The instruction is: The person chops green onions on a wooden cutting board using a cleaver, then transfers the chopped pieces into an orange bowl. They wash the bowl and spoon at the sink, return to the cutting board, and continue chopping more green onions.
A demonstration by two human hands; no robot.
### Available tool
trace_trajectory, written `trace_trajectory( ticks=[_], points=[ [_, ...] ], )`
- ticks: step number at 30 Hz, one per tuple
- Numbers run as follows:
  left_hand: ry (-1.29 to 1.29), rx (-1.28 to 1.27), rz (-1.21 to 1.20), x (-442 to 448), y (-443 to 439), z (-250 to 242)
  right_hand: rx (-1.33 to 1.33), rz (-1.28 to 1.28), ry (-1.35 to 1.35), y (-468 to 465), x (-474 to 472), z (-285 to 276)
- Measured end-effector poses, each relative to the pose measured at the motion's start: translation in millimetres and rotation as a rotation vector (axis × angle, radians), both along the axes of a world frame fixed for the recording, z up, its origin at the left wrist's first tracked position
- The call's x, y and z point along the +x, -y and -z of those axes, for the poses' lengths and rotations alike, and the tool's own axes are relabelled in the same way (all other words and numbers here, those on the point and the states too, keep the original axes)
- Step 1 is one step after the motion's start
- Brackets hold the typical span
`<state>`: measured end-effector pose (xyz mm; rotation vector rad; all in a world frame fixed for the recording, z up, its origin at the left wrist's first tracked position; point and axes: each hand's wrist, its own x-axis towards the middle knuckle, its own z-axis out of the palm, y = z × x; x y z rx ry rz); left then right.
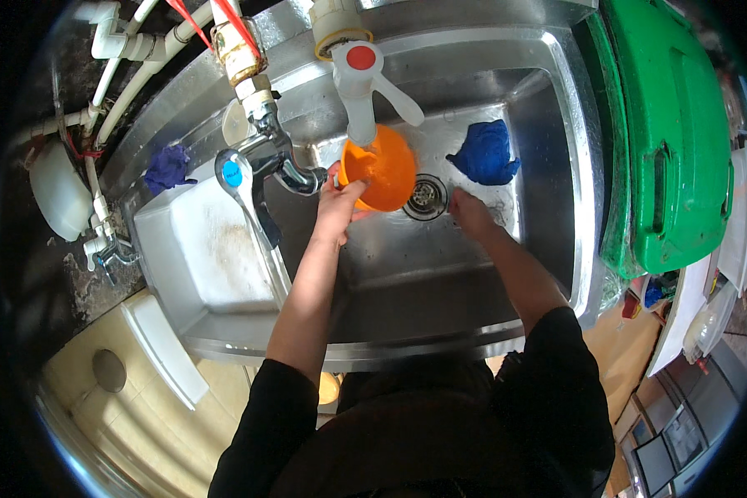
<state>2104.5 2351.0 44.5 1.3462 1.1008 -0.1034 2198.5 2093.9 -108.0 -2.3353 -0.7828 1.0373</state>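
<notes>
My left hand [336,208] grips the rim of an orange plastic bowl [386,177], thumb inside and fingers beneath. The bowl is tilted under the spout of a white plastic tap [362,93] with a red cap. Water appears to be in it, though glare makes this hard to judge. My right hand [471,213] is low in the steel sink basin, just right of the drain strainer [426,197]. Its fingers look curled, and whatever they may hold is hidden. Beyond it a crumpled blue cloth [485,152] lies on the sink floor.
A chrome lever tap [264,155] juts over the divider, close to my left wrist. Left of it is a second basin [218,243], with a purple cloth [169,168] on its rim. A large green plastic bin [685,143] stands against the sink's right side.
</notes>
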Motion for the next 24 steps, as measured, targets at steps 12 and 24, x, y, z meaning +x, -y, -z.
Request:
trace_trajectory(
  ticks=[12,24],
  points=[
    [-0.231,0.147,0.058,-68,-6,29,0.688,0.474,-0.763,-149,14,-115],
    [-0.032,-0.269,-0.108,-45,7,-21,0.505,0.465,-0.664,-167,30,-162]
  ],
)
